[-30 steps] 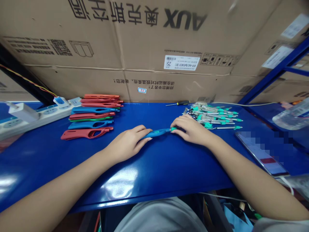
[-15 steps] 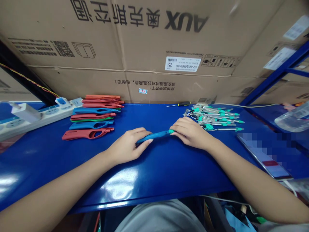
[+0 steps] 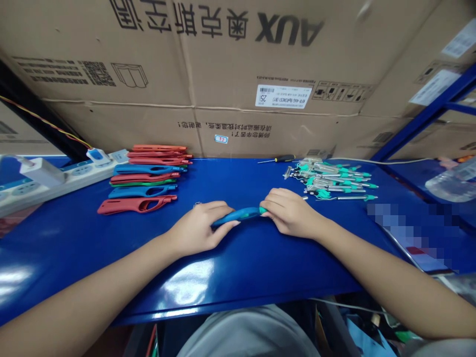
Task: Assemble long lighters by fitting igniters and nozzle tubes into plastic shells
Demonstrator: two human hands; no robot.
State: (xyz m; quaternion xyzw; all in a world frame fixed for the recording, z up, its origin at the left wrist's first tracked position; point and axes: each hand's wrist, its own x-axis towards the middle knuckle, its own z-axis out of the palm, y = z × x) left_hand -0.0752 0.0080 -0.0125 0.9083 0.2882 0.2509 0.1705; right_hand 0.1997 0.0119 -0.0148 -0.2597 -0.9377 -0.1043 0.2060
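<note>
Between my hands, above the blue table, is a blue lighter casing (image 3: 240, 214). My left hand (image 3: 203, 223) is closed round its left end, thumb along the near side. At its right end a teal plug (image 3: 263, 210) shows, pinched by my right hand (image 3: 288, 210). A short metal tip (image 3: 305, 198) shows beyond the right hand, so the plug looks part of a metal lighter tube mostly hidden in the fingers. Thin wire (image 3: 198, 204) sticks out behind the left hand. Whether the plug is fully seated in the casing I cannot tell.
Red, orange, blue and green lighter casings (image 3: 137, 205) lie stacked at left beside a white power strip (image 3: 74, 173). Several metal tubes with teal plugs (image 3: 342, 181) are piled at right. A screwdriver (image 3: 284, 158) lies near the cardboard (image 3: 223, 64); a phone (image 3: 405, 245) is at far right.
The blue casing has turned so its open grip loop shows more. The right hand has shifted slightly left and nearer me; wire and a metal tip now show.
</note>
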